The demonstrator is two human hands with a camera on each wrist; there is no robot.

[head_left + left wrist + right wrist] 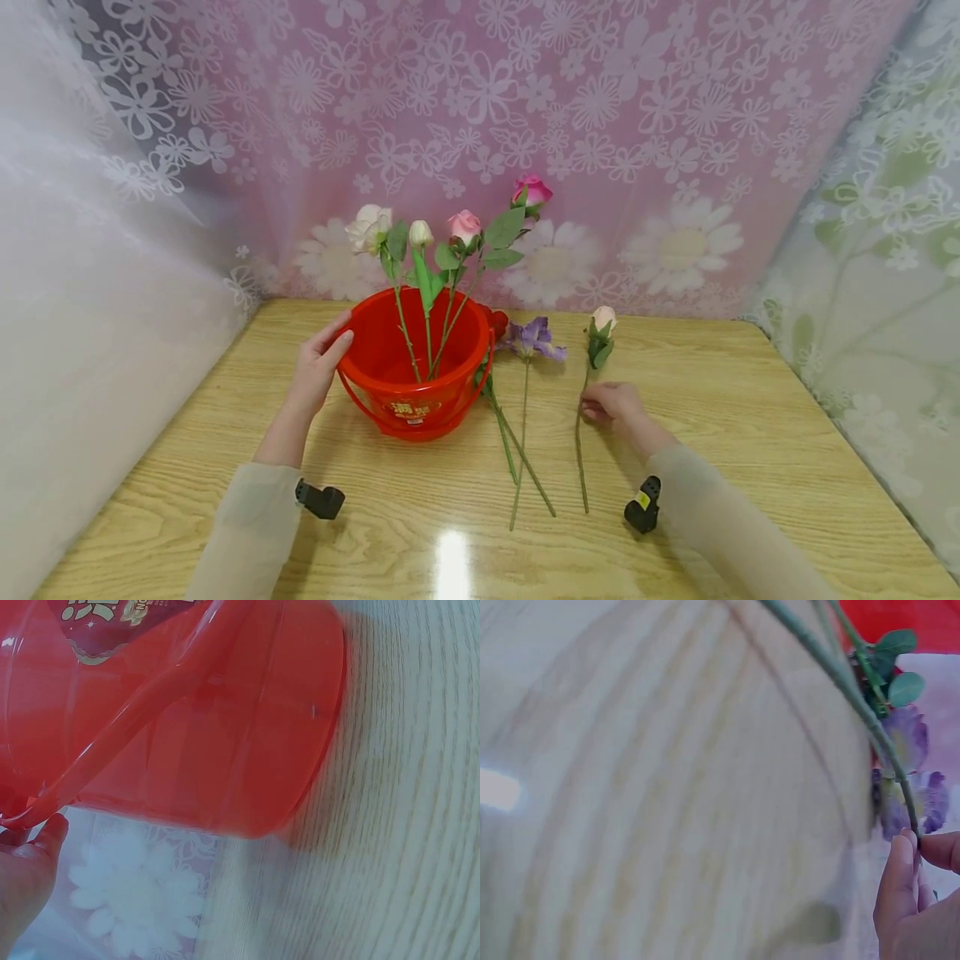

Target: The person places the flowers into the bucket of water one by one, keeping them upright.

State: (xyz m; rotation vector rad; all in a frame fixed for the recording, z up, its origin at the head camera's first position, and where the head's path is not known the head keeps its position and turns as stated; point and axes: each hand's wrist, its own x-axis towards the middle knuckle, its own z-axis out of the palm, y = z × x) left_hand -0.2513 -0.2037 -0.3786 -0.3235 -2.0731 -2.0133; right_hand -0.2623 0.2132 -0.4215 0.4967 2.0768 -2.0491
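My right hand (613, 404) pinches the stem of a pale peach rose (603, 321) between thumb and fingers. In the right wrist view that green stem (847, 686) runs up from the fingertips, close over its shadow on the table. A red plastic bucket (412, 408) stands upright on the table, and my left hand (318, 358) holds its left rim. Inside it lean a white flower (370, 229), a white tulip (421, 233), a pink rose (465, 225) and a deep pink rose (532, 191).
Right of the bucket, a purple iris (534, 339) lies on the wooden table (697, 383). A red flower (496, 323) is partly hidden behind the bucket, with stems reaching forward beside it. Floral curtains (480, 100) enclose the back and sides.
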